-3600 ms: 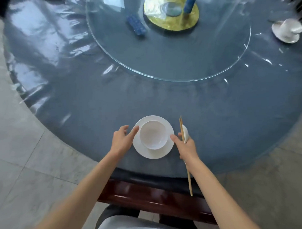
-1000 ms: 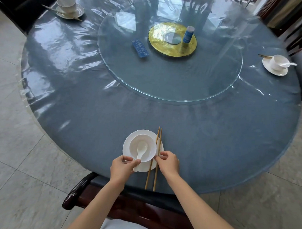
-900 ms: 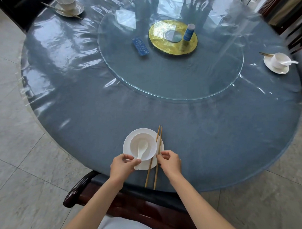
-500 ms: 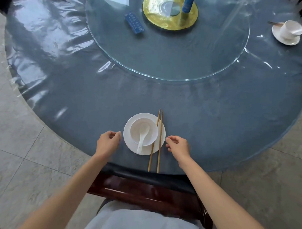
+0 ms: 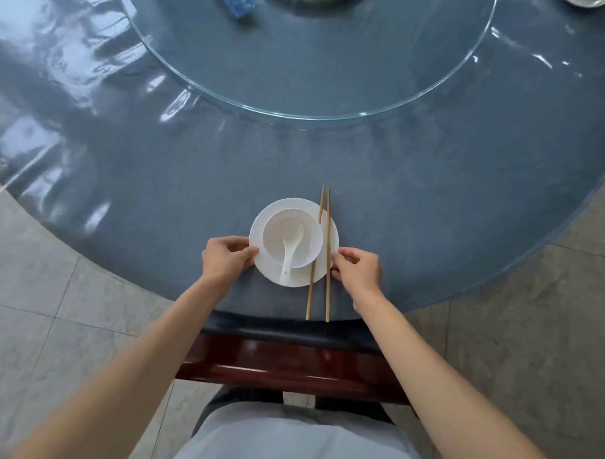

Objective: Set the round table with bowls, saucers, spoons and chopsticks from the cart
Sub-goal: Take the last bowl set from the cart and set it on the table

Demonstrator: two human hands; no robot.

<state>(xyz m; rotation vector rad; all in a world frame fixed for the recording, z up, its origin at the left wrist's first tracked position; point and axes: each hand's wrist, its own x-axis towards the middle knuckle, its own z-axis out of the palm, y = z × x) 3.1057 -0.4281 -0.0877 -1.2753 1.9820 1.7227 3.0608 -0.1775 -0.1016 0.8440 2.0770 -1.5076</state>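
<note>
The saucer [image 5: 266, 270] lies in the lower middle of the frame, near the table [image 5: 155, 186] edge, with the bowl [image 5: 291, 238] on it and the spoon [image 5: 290, 255] inside. The chopsticks [image 5: 328, 259] lie on its right side, their long axis up-down in the frame. The left hand [image 5: 223, 259] pinches the saucer's left rim; the right hand [image 5: 359, 270] pinches its right rim beside the chopsticks. The saucer lies between both hands, equally near.

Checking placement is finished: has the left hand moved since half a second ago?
Yes. The left hand moved rightward to touch the saucer; earlier a gap separated them.
</note>
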